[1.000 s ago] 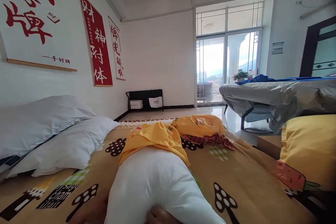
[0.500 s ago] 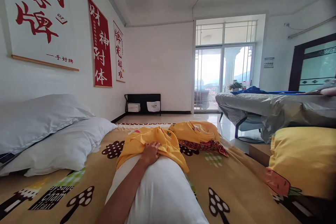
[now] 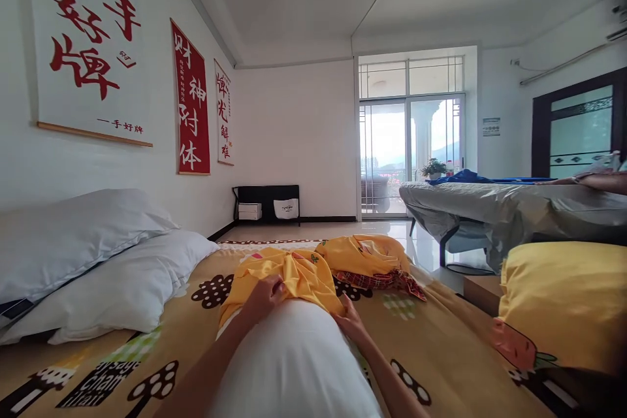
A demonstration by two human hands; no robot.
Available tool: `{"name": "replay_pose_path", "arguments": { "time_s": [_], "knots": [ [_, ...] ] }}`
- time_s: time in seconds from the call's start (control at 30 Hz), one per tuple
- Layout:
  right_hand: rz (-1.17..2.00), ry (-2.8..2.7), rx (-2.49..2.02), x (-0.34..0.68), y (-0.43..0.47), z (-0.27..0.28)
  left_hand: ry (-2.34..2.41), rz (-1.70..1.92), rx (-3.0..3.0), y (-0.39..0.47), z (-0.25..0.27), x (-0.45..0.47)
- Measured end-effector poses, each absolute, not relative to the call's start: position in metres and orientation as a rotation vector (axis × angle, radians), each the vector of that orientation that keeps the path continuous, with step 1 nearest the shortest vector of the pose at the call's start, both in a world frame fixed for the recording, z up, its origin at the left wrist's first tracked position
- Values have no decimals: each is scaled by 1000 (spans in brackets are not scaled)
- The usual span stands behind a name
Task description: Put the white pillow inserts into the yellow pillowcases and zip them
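Note:
A white pillow (image 3: 298, 359) lies lengthwise before me on the bed. Over its far end sits a yellow pillowcase (image 3: 294, 271), bunched and wrinkled, with the near part of the pillow bare. My left hand (image 3: 267, 294) is closed on the pillowcase's edge at the upper left of the pillow. At the right edge of the opening, my right hand (image 3: 351, 320) grips the same cloth, its thumb on top and its other fingers partly hidden below. Just beyond lies another yellow pillowcase (image 3: 367, 255) with a red plaid cloth (image 3: 386, 279) under it.
White pillows (image 3: 112, 281) are piled at the left on the patterned bedsheet (image 3: 450, 353). At the right stands a yellow pillow (image 3: 563, 300) with a carrot print, near a cardboard box (image 3: 482, 294). Behind is a plastic-covered table (image 3: 490, 199) where another person's arm (image 3: 597, 181) rests.
My right hand has come into view and taken the right edge of the pillowcase. My left hand has shifted slightly left along the cloth. The view has tilted up a little.

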State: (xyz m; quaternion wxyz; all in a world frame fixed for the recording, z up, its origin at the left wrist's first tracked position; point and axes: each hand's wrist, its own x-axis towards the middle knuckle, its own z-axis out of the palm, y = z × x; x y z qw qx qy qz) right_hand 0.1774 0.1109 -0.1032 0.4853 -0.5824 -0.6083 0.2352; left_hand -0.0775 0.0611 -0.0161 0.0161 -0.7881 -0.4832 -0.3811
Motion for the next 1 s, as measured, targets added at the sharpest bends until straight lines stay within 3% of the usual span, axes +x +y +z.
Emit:
{"name": "replay_pose_path", "arguments": {
  "time_s": [0.3, 0.47, 0.63, 0.73, 0.9, 1.0],
  "knots": [
    [297, -1627, -1275, 216, 120, -78, -1580, -2099, -1749, -16, 1, -180],
    [190, -1814, -1098, 253, 74, -62, -1764, -2272, -1640, -52, -24, -235],
    [-505, -2126, -658, 261, 2, -49, -2052, -2490, -1488, -82, -63, -261],
    [-762, -2152, -482, 253, -38, -33, -2128, -2604, -1360, -96, -86, -267],
    [-781, -2159, -481, 254, -63, -36, -2143, -2831, -1214, -107, -125, -276],
    [-623, -2185, -617, 263, -49, -63, -2259, -2598, -1388, -107, -138, -280]
  ]
}}
